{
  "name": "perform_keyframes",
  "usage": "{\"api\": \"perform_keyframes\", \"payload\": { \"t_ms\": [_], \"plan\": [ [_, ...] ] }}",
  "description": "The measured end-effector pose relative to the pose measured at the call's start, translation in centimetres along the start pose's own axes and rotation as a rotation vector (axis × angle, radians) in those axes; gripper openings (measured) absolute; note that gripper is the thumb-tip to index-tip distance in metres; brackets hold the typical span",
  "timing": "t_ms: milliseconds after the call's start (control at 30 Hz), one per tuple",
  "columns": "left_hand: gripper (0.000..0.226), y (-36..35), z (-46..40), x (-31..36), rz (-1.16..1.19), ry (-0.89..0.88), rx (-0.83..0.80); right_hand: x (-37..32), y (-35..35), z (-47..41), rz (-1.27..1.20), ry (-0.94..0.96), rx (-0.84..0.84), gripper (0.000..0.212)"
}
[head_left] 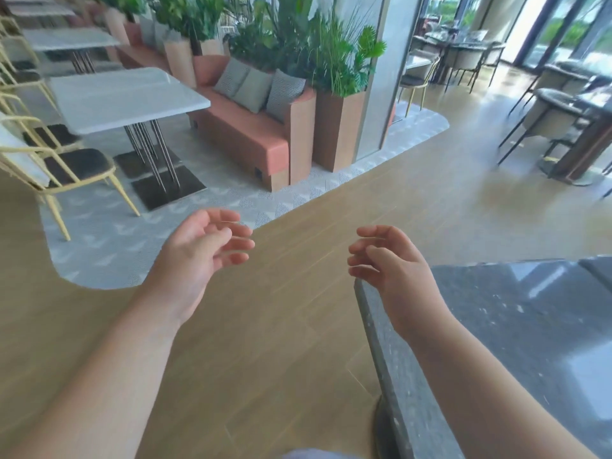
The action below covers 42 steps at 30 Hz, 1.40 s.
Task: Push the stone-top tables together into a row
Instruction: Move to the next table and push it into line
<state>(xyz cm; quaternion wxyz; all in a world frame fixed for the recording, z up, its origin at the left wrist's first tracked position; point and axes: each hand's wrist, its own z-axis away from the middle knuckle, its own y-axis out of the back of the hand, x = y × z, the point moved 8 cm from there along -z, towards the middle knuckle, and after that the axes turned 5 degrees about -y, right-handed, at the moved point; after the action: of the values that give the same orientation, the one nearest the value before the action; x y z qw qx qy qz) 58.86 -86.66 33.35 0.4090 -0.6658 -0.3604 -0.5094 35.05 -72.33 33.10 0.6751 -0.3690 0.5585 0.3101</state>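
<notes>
A dark speckled stone-top table (530,326) fills the lower right of the head view, its left edge running toward me. My right hand (387,260) hovers over that table's far left corner with loosely curled fingers, holding nothing. My left hand (205,246) hangs in the air over the wooden floor, fingers relaxed and empty. Further dark stone-top tables (592,107) with chairs stand at the far right. White-topped tables (126,97) stand at the left on a grey carpet.
Yellow-framed chairs (66,167) line the left side. A pink bench (245,130) with cushions and tall planters (337,127) sit mid-frame beside a pillar (390,61). Wooden floor (364,200) stretches between the carpet and the dark tables.
</notes>
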Motion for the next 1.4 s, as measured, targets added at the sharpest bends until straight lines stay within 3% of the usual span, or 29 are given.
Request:
{"api": "perform_keyframes", "payload": {
  "t_ms": [367,633,767,1000,1400],
  "plan": [
    [0.025,-0.4,-21.0,-2.9,0.087,-0.035,-0.121,-1.4,-3.5,-18.6,-0.038,0.045,0.132,0.033],
    [0.029,2.3,-39.5,-4.0,0.104,0.000,-0.284,-2.9,-8.9,-32.1,-0.056,0.075,0.327,0.031],
    [0.029,0.0,-47.6,-4.5,0.155,0.048,-0.391,-4.6,-9.8,-37.0,-0.027,0.116,0.424,0.032],
    [0.030,-9.8,-55.7,-8.1,0.187,0.097,-0.593,-5.1,-3.7,-41.3,-0.095,0.149,0.636,0.029],
    [0.025,-38.1,-66.8,-15.2,0.081,0.097,-0.954,-6.2,19.5,-49.0,-0.237,0.244,0.988,0.028]
  ]
}}
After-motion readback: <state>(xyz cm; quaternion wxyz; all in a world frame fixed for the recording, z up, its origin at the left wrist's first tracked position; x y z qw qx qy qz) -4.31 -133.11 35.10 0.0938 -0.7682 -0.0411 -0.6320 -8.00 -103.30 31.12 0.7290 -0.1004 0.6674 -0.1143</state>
